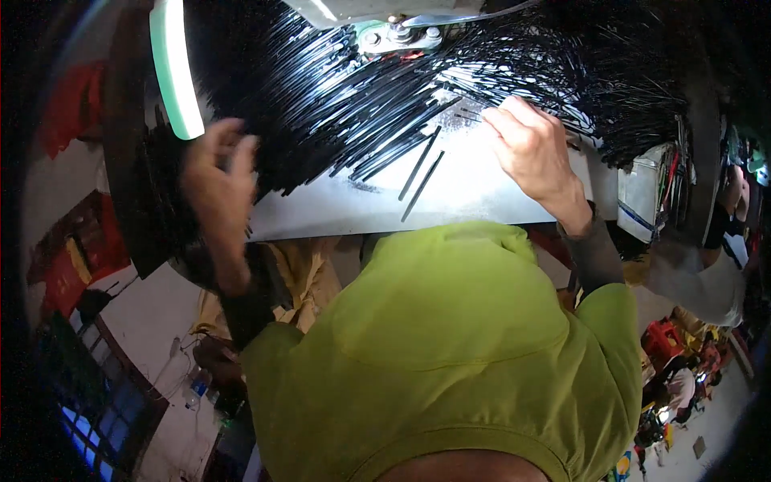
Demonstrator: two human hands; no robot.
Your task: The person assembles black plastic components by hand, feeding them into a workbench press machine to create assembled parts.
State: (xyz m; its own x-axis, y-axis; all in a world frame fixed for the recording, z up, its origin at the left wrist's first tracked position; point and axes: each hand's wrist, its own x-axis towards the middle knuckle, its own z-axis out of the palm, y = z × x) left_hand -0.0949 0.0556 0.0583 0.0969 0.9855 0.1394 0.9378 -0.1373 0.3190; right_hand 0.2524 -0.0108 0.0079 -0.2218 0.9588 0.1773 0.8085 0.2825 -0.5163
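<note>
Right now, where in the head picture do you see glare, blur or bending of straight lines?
In the head view, glare shines on the black rods near the top; the left hand is blurred, while the right hand is sharper; the table edge bends slightly from the fisheye lens; the corners are dark.

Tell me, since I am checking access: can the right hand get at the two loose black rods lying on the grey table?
Probably yes: the right hand rests on the table just beside the loose rods, with nothing between.
</note>
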